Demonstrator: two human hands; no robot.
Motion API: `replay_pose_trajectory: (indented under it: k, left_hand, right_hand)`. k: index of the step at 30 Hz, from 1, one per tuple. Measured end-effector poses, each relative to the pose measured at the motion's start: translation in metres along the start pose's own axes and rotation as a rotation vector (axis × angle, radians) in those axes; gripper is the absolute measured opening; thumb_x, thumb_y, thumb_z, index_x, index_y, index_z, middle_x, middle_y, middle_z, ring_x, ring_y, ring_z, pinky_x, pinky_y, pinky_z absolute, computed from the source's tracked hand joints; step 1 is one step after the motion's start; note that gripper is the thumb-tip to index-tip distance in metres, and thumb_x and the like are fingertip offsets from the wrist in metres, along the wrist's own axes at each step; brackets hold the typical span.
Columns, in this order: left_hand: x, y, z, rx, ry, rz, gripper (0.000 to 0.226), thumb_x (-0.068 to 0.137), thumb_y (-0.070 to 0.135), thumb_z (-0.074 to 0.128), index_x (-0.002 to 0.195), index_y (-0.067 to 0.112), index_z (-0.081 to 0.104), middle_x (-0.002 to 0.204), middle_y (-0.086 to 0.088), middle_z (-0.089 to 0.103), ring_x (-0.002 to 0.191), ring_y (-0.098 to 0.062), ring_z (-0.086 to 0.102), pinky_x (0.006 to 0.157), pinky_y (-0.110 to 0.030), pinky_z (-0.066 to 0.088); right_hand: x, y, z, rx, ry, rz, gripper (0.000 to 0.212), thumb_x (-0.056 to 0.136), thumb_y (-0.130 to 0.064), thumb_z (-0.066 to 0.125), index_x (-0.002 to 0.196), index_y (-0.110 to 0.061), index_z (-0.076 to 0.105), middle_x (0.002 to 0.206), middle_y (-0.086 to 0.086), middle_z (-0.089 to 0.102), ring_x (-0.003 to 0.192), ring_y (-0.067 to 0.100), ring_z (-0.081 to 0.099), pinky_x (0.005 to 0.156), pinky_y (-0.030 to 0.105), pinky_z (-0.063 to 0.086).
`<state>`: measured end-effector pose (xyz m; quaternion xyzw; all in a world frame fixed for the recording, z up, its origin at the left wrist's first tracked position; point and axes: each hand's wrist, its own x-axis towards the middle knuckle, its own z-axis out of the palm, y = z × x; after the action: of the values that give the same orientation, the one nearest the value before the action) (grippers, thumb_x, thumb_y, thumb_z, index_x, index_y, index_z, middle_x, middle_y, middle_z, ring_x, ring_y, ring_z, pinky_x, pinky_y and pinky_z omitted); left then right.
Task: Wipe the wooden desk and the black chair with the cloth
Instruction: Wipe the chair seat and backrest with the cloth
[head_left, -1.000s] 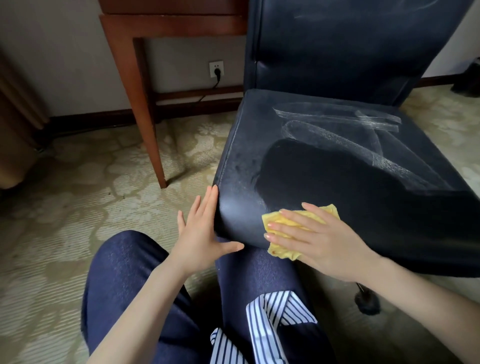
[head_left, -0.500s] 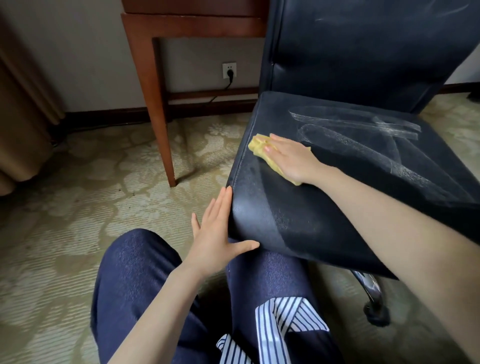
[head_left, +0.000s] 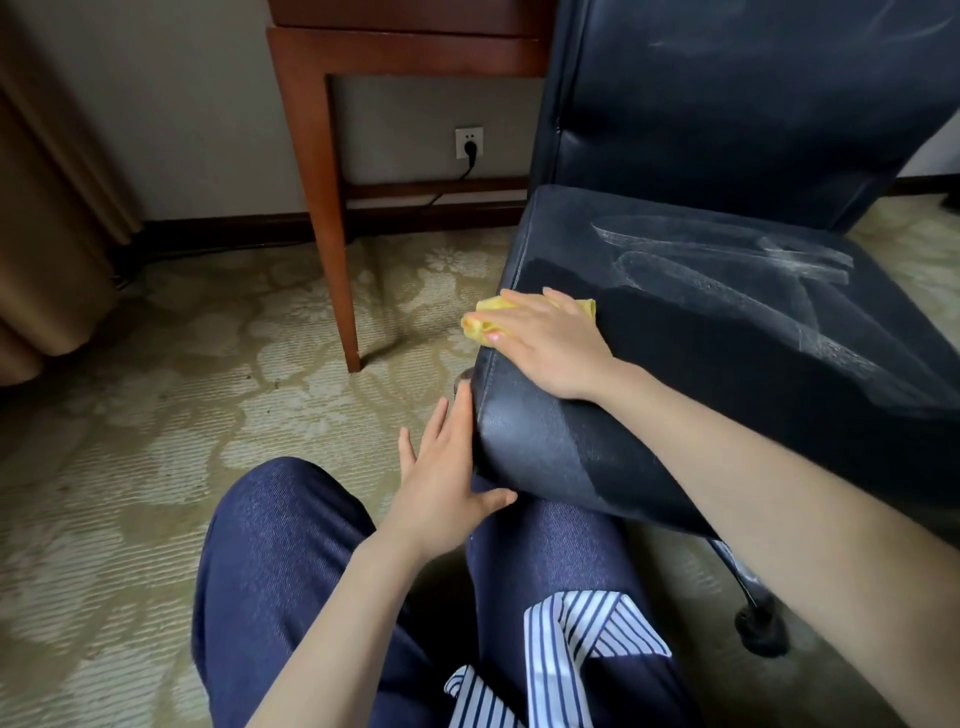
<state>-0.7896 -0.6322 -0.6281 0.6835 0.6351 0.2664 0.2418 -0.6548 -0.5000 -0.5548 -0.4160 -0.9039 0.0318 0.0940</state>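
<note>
- Two hands are on the black chair (head_left: 727, 332), and neither is curled round anything. The right hand (head_left: 550, 348) presses flat on the yellow cloth (head_left: 480, 322). The left hand (head_left: 447, 478) lies flat against the seat's left side.
- Cloth and right hand sit together on the seat's left edge, the cloth mostly under the fingers. A bunched fold pokes out past the fingertips and over the edge, and a small corner shows behind the hand.
- Lower on the same side, near the seat's front corner, the left hand is apart from the cloth and does not touch it.
- Reaching in from the lower right, the right arm crosses the front of the seat. Its palm faces down and its straight fingers point left.
- From the bottom centre, the left arm rises with fingers straight up along the side panel. The thumb is spread out to the right under the front corner.
- Bright yellow and crumpled, the cloth is folded small.
- Pale streaks (head_left: 727, 260) mark the dull seat towards its rear, with a darker patch beside the right hand.
- Behind the chair to the left, the wooden desk (head_left: 332, 208) stands with one leg on the patterned carpet (head_left: 156, 389).
</note>
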Motion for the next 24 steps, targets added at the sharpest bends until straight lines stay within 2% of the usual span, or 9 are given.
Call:
replay_pose_trajectory:
  k: [5, 8, 9, 12, 13, 16, 18, 20, 24]
  left_hand:
    - [-0.030, -0.007, 0.016, -0.117, 0.027, -0.097, 0.097, 0.089, 0.024, 0.064, 0.151, 0.019, -0.011, 0.159, 0.008, 0.001, 0.145, -0.005, -0.002, 0.117, -0.041, -0.008]
    - [-0.036, -0.006, 0.013, -0.259, 0.131, -0.118, 0.080, 0.091, 0.005, 0.056, 0.152, 0.015, 0.006, 0.154, 0.009, 0.017, 0.143, -0.005, 0.011, 0.119, -0.045, 0.006]
    - [-0.034, -0.004, 0.009, -0.295, 0.167, -0.107, 0.075, 0.090, -0.002, 0.053, 0.151, 0.014, 0.013, 0.154, 0.007, 0.019, 0.144, -0.007, 0.014, 0.120, -0.041, 0.010]
    - [-0.024, 0.008, -0.008, -0.347, 0.247, -0.049, 0.060, 0.091, -0.009, 0.047, 0.145, 0.012, 0.033, 0.153, 0.002, 0.026, 0.143, -0.009, 0.020, 0.111, -0.009, 0.014]
    - [-0.019, 0.014, -0.014, -0.374, 0.266, -0.040, 0.052, 0.094, -0.005, 0.046, 0.143, 0.013, 0.038, 0.152, 0.003, 0.028, 0.142, -0.007, 0.022, 0.108, -0.006, 0.015]
    - [-0.008, 0.035, -0.027, -0.445, 0.234, 0.007, 0.039, 0.102, 0.022, 0.038, 0.140, 0.022, 0.043, 0.148, 0.014, 0.028, 0.140, 0.002, 0.022, 0.111, -0.013, 0.017]
    - [-0.004, 0.048, -0.026, -0.431, 0.102, 0.060, 0.048, 0.097, 0.042, 0.028, 0.142, 0.028, 0.037, 0.151, 0.018, 0.020, 0.141, 0.006, 0.014, 0.115, -0.021, 0.012]
    - [-0.001, 0.056, -0.019, -0.342, -0.039, 0.073, 0.066, 0.088, 0.054, 0.021, 0.148, 0.027, 0.026, 0.155, 0.016, 0.007, 0.142, 0.006, 0.002, 0.119, -0.029, 0.004]
    - [-0.002, 0.055, -0.005, -0.028, -0.113, 0.135, 0.084, 0.078, 0.067, 0.008, 0.152, 0.026, 0.003, 0.155, 0.017, -0.014, 0.140, 0.005, -0.018, 0.115, -0.024, -0.010]
  right_hand:
    - [-0.044, -0.020, 0.002, -0.162, 0.035, -0.074, 0.042, 0.100, -0.039, 0.031, 0.141, -0.037, 0.038, 0.144, -0.013, 0.044, 0.142, 0.012, 0.024, 0.115, 0.041, 0.012]
    - [-0.070, -0.030, 0.007, -0.276, 0.078, -0.128, 0.047, 0.096, -0.040, 0.028, 0.140, -0.033, 0.043, 0.142, -0.010, 0.048, 0.138, 0.017, 0.033, 0.112, 0.045, 0.021]
    - [-0.078, -0.032, 0.010, -0.316, 0.095, -0.146, 0.048, 0.095, -0.039, 0.028, 0.139, -0.032, 0.043, 0.142, -0.009, 0.048, 0.138, 0.019, 0.035, 0.112, 0.046, 0.024]
    - [-0.100, -0.032, 0.024, -0.427, 0.174, -0.250, 0.047, 0.094, -0.034, 0.034, 0.140, -0.031, 0.042, 0.144, -0.008, 0.045, 0.137, 0.021, 0.036, 0.112, 0.047, 0.025]
    - [-0.108, -0.032, 0.030, -0.458, 0.209, -0.300, 0.044, 0.095, -0.032, 0.036, 0.139, -0.031, 0.044, 0.144, -0.009, 0.045, 0.137, 0.021, 0.036, 0.112, 0.047, 0.025]
    - [-0.131, -0.025, 0.045, -0.518, 0.283, -0.462, 0.034, 0.100, -0.025, 0.041, 0.130, -0.036, 0.053, 0.141, -0.013, 0.048, 0.135, 0.017, 0.040, 0.110, 0.043, 0.030]
    - [-0.146, -0.015, 0.053, -0.567, 0.271, -0.550, 0.036, 0.101, -0.022, 0.041, 0.132, -0.036, 0.051, 0.143, -0.013, 0.046, 0.136, 0.014, 0.038, 0.111, 0.041, 0.029]
    - [-0.161, -0.001, 0.056, -0.616, 0.275, -0.589, 0.038, 0.101, -0.021, 0.041, 0.135, -0.034, 0.050, 0.145, -0.011, 0.043, 0.136, 0.012, 0.036, 0.113, 0.040, 0.024]
    - [-0.194, 0.040, 0.048, -0.662, 0.337, -0.595, 0.045, 0.099, -0.013, 0.041, 0.140, -0.029, 0.041, 0.146, -0.008, 0.035, 0.134, 0.016, 0.035, 0.114, 0.041, 0.019]
